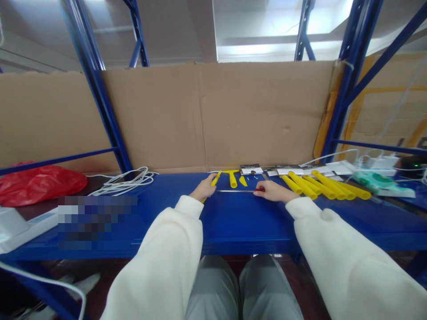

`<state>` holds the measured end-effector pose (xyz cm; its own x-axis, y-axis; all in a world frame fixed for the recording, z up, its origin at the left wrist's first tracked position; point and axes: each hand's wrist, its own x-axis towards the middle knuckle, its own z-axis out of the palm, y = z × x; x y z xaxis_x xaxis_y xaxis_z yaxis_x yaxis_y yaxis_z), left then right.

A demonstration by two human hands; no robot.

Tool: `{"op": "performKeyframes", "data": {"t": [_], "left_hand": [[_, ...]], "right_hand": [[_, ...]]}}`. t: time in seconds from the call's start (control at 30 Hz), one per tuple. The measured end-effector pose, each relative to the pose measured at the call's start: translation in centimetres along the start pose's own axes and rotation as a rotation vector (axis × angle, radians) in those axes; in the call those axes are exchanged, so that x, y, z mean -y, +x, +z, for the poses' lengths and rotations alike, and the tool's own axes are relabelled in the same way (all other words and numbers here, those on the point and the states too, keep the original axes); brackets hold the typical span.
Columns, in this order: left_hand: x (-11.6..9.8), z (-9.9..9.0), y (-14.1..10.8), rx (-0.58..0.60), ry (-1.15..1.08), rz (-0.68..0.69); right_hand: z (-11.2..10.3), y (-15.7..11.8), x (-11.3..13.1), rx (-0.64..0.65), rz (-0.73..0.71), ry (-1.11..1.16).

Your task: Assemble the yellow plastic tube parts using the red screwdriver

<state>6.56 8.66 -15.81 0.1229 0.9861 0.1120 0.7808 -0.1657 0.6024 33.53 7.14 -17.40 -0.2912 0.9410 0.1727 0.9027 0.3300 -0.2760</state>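
My left hand [204, 188] is closed round a yellow tool part [216, 178] above the blue shelf top. A screwdriver with a dark red handle [259, 190] is in my right hand [271, 191], and its thin metal shaft [235, 191] points left toward the yellow part. Whether the tip touches the part is too small to tell. Just behind the shaft lie a yellow T-shaped piece [232, 178] and a small yellow pointed piece [243, 181]. Several yellow tubes [308, 186] lie side by side to the right of my right hand.
Black-and-white packages [251, 169] lie along the cardboard wall [260, 115]. At the left are a coiled white cable [133, 180], a red plastic bag [43, 182] and a white power strip [40, 224]. A green and white packet [380, 181] is at the right, between blue posts.
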Motion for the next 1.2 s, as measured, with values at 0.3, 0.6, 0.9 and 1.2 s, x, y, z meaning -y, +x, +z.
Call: {"op": "performKeyframes", "data": {"t": [0.3,0.6,0.9,1.2], "left_hand": [[0.5,0.5,0.1,-0.094,0.067,0.153],[0.6,1.7,0.9,-0.095,0.130,0.472],[0.5,2.1,0.9,-0.111,0.168,0.522],[0.3,2.4,0.8,-0.124,0.143,0.558]], "right_hand": [[1.1,0.7,0.0,-0.038,-0.073,-0.125],[1.6,2.5,2.7,-0.227,-0.120,-0.035],[2.9,5.8,5.1,-0.260,-0.219,0.378],[3.6,6.0,4.9,-0.320,-0.164,0.753]]}}
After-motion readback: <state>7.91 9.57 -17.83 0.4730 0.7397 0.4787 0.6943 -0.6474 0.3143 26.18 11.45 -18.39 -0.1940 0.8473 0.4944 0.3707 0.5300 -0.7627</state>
